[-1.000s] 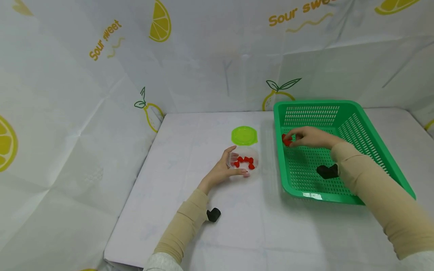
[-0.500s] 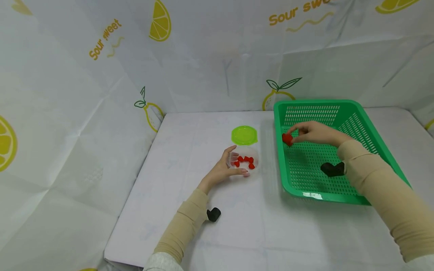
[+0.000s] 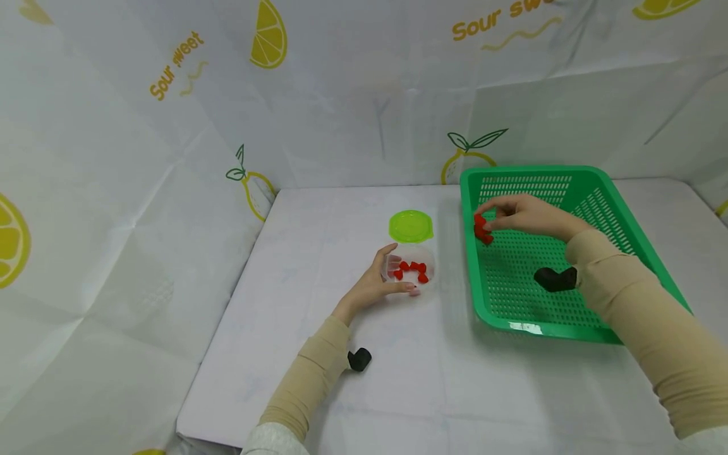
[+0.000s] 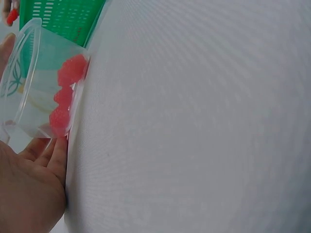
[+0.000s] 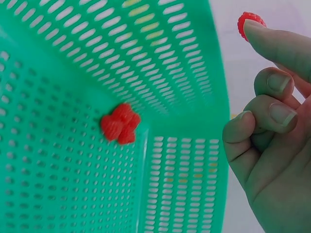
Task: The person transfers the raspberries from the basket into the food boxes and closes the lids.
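My left hand [image 3: 366, 292] grips a clear plastic tub [image 4: 35, 63] that stands on the table, thumb on the near side and fingers around the far side. Several red raspberries [image 4: 72, 70] lie on the tub's bottom. Over the left side of a green basket [image 3: 480, 297], my right hand [image 3: 531, 216] pinches one raspberry [image 5: 249, 24] between thumb and forefinger. Its other fingers are curled in toward the palm. Below, in the basket's corner, sits a small cluster of raspberries [image 5: 120, 124].
A bright green lid [image 3: 411, 226] lies flat on the white table [image 3: 296, 253] just behind the tub. The basket has raised slotted walls and stands to the tub's right. A printed cloth wall [image 3: 364, 95] rises behind the table.
My right hand has moved up and toward the back of the basket, and a raspberry is now lifted off the cluster in its fingertips. The left hand and tub have stayed put.
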A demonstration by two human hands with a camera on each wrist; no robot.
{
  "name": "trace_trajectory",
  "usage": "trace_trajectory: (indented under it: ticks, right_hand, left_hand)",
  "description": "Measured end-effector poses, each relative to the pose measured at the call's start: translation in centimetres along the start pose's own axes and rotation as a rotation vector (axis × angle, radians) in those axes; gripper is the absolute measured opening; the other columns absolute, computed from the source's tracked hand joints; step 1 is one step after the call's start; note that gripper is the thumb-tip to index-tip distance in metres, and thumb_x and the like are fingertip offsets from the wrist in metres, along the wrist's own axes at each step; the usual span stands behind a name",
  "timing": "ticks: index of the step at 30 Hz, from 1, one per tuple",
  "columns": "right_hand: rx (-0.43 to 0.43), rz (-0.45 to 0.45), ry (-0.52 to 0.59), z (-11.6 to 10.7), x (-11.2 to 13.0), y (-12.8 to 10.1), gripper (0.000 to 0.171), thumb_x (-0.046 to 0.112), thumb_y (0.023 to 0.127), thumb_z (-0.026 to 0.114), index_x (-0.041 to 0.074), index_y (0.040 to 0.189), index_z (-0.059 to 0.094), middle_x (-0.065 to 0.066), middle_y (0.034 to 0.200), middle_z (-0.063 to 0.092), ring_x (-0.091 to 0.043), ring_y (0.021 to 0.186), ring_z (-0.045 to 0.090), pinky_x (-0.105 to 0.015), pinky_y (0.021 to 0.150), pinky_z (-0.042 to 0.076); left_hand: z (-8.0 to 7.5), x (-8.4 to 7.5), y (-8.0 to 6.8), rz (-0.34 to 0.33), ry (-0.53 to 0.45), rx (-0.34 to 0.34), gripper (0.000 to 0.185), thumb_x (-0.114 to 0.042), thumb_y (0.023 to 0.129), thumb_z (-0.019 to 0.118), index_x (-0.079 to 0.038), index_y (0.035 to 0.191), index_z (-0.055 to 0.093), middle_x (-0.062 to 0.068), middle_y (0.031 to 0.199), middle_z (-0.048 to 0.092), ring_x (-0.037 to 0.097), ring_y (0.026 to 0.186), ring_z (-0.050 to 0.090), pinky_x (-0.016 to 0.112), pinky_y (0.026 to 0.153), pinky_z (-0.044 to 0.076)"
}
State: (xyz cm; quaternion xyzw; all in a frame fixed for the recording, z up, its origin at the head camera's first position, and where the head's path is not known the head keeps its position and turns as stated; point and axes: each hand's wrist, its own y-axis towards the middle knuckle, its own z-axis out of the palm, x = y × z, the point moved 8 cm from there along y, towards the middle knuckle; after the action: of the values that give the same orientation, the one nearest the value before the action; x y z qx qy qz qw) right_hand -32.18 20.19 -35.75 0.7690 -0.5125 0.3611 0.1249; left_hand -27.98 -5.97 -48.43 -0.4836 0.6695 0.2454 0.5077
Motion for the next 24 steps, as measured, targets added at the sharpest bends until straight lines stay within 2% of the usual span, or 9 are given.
trace_trajectory:
  ticks: [5, 12, 18, 21, 24]
  right_hand:
    - [0.000, -0.024, 0.017, 0.3, 1.6, 0.5, 0.035, 0.031, 0.089, 0.062, 0.019, 0.122, 0.059, -0.002, 0.068, 0.043, -0.012, 0.062, 0.037, -0.029, 0.062, 0.036]
    - [0.043, -0.031, 0.061, 1.5, 3.4, 2.0, 0.035, 0.031, 0.087, 0.065, 0.019, 0.119, 0.060, -0.004, 0.068, 0.050, -0.016, 0.067, 0.049, -0.031, 0.065, 0.043]
    - [0.079, -0.058, 0.054, 2.8, 5.1, 3.1, 0.031, 0.032, 0.087, 0.065, 0.021, 0.115, 0.061, -0.010, 0.074, 0.049, -0.016, 0.053, 0.042, -0.030, 0.053, 0.041]
    - [0.087, -0.084, 0.063, 3.4, 5.9, 3.7, 0.030, 0.030, 0.087, 0.065, 0.020, 0.115, 0.061, -0.009, 0.074, 0.049, -0.018, 0.057, 0.043, -0.029, 0.052, 0.038]
    - [0.095, -0.119, 0.073, 4.0, 6.6, 4.2, 0.029, 0.027, 0.087, 0.065, 0.018, 0.115, 0.062, -0.005, 0.073, 0.049, -0.019, 0.065, 0.045, -0.028, 0.056, 0.038]
  left_hand:
    - [0.0, 0.0, 0.0, 0.001, 0.003, -0.003, 0.088, -0.040, 0.075, 0.076, -0.050, 0.139, 0.016, -0.009, 0.141, 0.039, 0.017, 0.133, 0.035, 0.048, 0.106, 0.035]
    - [0.2, 0.0, 0.1, -0.002, -0.007, -0.004, 0.088, -0.041, 0.075, 0.076, -0.050, 0.139, 0.016, -0.007, 0.141, 0.039, 0.017, 0.132, 0.036, 0.048, 0.106, 0.035]
    - [0.2, 0.1, 0.1, -0.005, -0.006, -0.007, 0.087, -0.042, 0.074, 0.076, -0.051, 0.138, 0.016, -0.006, 0.142, 0.039, 0.019, 0.133, 0.035, 0.051, 0.106, 0.034]
    - [0.1, 0.2, 0.1, -0.010, -0.014, -0.007, 0.087, -0.041, 0.074, 0.076, -0.052, 0.137, 0.016, -0.007, 0.141, 0.039, 0.018, 0.133, 0.035, 0.050, 0.106, 0.034]
    - [0.1, 0.2, 0.2, -0.010, -0.015, -0.002, 0.089, -0.039, 0.075, 0.076, -0.049, 0.140, 0.015, -0.006, 0.142, 0.039, 0.018, 0.133, 0.035, 0.050, 0.106, 0.034]
